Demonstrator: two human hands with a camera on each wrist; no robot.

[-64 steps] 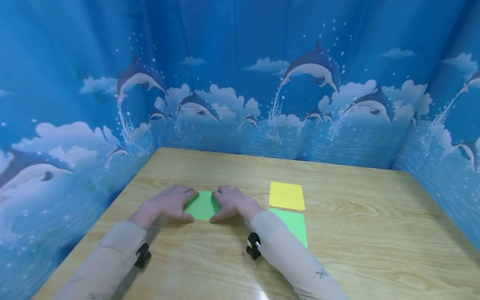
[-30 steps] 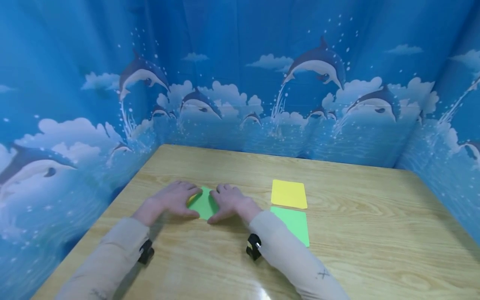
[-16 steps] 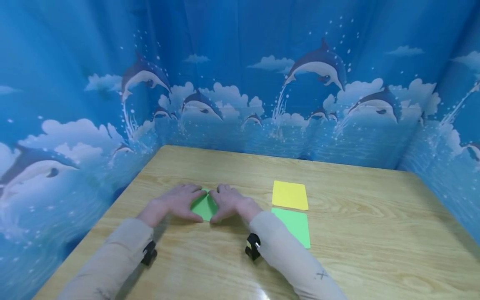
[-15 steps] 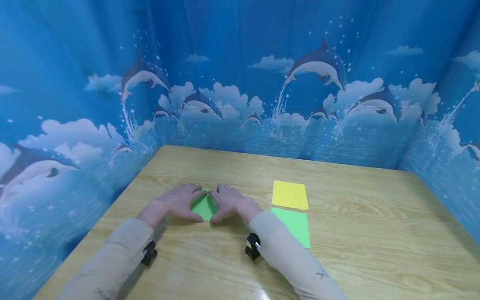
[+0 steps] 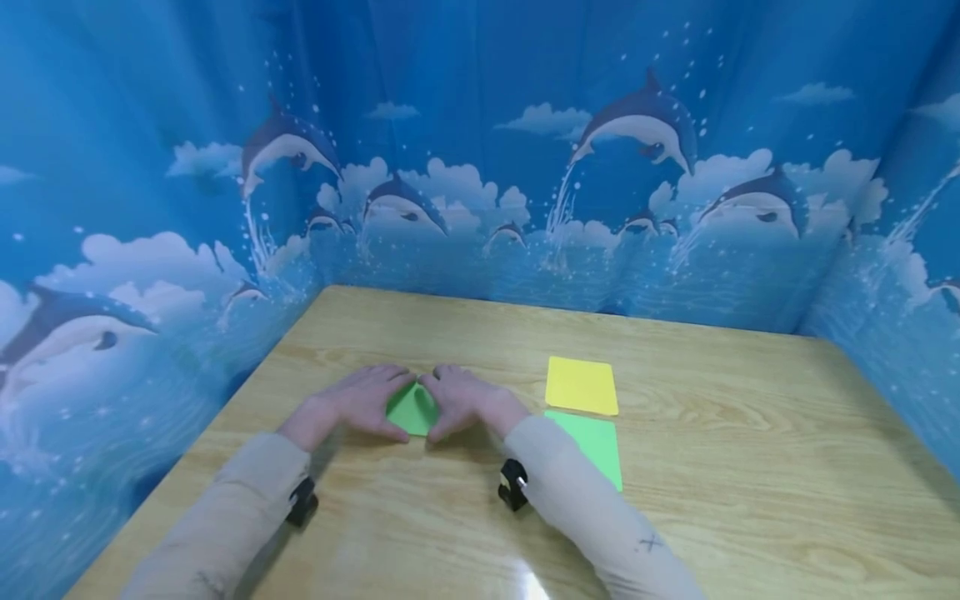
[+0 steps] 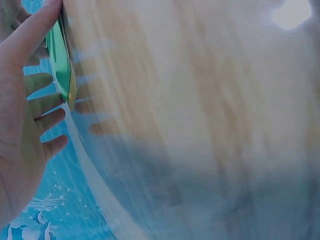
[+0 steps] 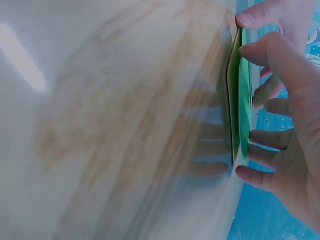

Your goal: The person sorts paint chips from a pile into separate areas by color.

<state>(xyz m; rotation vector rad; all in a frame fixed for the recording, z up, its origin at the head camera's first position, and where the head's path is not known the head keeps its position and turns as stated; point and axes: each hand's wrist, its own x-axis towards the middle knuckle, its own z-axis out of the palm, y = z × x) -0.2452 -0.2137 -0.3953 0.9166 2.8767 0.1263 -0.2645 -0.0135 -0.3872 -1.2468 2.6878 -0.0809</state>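
Note:
A small stack of square paper sheets, with a green sheet on top, lies on the table between both hands. In the left wrist view a yellow sheet shows beneath the green. My left hand touches the stack's left side, its thumb at the near edge and its fingers fairly straight and spread. At the right side, my right hand touches the stack the same way. The right wrist view shows the green layers bowed slightly apart. The stack's side edges are mostly hidden by the hands in the head view.
Right of the hands lie a yellow square and, nearer, a light green square, partly behind the right sleeve. The wooden table is bordered by a blue dolphin-print curtain.
My left hand has moved right, closing in on the right hand. The green sheet, askew a second ago with yellow peeking out at its left, now shows as a narrower patch between the hands.

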